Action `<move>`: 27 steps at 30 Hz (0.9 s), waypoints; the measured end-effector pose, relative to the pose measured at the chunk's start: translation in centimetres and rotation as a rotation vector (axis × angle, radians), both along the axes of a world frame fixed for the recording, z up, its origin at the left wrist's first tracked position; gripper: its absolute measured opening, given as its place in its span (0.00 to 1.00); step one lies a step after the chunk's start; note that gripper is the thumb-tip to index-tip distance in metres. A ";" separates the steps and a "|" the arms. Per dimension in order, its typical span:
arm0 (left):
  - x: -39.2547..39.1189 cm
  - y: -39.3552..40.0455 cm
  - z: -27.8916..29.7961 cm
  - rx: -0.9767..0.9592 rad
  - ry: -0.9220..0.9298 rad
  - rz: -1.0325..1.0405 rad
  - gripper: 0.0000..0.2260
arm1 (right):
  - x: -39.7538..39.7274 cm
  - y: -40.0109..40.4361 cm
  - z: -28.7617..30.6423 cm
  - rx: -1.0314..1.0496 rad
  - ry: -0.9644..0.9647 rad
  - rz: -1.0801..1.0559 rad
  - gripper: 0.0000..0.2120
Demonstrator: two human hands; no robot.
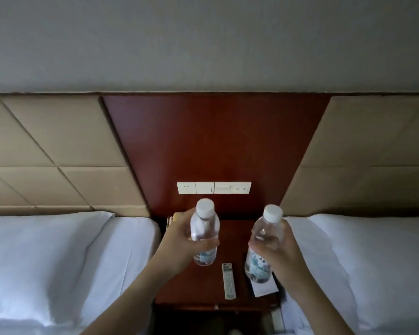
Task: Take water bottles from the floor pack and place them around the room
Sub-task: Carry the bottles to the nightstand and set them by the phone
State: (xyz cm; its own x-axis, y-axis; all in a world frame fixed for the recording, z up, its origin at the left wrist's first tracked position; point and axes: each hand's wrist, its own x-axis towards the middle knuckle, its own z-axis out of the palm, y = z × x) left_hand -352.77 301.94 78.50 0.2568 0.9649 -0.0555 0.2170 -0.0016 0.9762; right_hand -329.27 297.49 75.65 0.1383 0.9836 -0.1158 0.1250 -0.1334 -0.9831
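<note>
Two bottles stand upright, one gripped in each of the hands: left hand [179, 240] wraps the left bottle [205, 234], right hand [277, 247] the right bottle [264, 245]. Both hover over the table [235, 234], bare wood toward 12 o'clock; a remote [229, 281] lies between them.

A hotel twin bedroom is shown. Two beds, the left bed [58, 262] and the right bed [373, 262], are made up in plain white linen and are set either side of a shared dark wooden nightstand [230, 235]. Matching padded beige headboard panels [58, 153] are fixed to the wall, with a red-brown wooden panel [215, 141] between them. A bank of white switches and a socket [214, 188] is mounted in that panel, and a remote control [229, 281] is laid on the nightstand.
</note>
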 end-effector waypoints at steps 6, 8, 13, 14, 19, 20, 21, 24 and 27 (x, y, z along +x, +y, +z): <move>2.5 8.2 -11.3 -0.107 0.134 0.092 0.26 | 1.6 9.7 -10.3 -0.106 -0.008 0.070 0.19; 3.2 10.5 -15.4 -0.143 0.160 0.100 0.28 | 1.9 12.0 -13.8 -0.139 -0.043 0.063 0.23; 4.2 15.4 -24.9 -0.215 0.211 0.069 0.30 | 2.8 16.0 -22.3 -0.220 -0.087 0.092 0.33; 4.4 16.3 -26.6 -0.212 0.224 0.060 0.30 | 3.0 16.6 -24.0 -0.220 -0.079 0.068 0.33; 5.8 19.9 -34.8 -0.183 0.267 0.003 0.29 | 3.6 19.5 -31.5 -0.214 -0.114 0.001 0.29; 6.1 20.5 -36.2 -0.183 0.267 -0.009 0.29 | 3.8 19.9 -32.8 -0.228 -0.118 -0.001 0.29; 6.4 21.0 -37.6 -0.190 0.267 -0.015 0.29 | 4.0 20.4 -34.1 -0.234 -0.121 0.005 0.29; 6.9 22.6 -41.6 -0.235 0.260 -0.028 0.31 | 4.3 22.0 -37.3 -0.252 -0.133 0.031 0.27; 7.5 23.4 -44.9 -0.239 0.256 -0.021 0.32 | 4.5 23.3 -40.5 -0.268 -0.145 0.034 0.26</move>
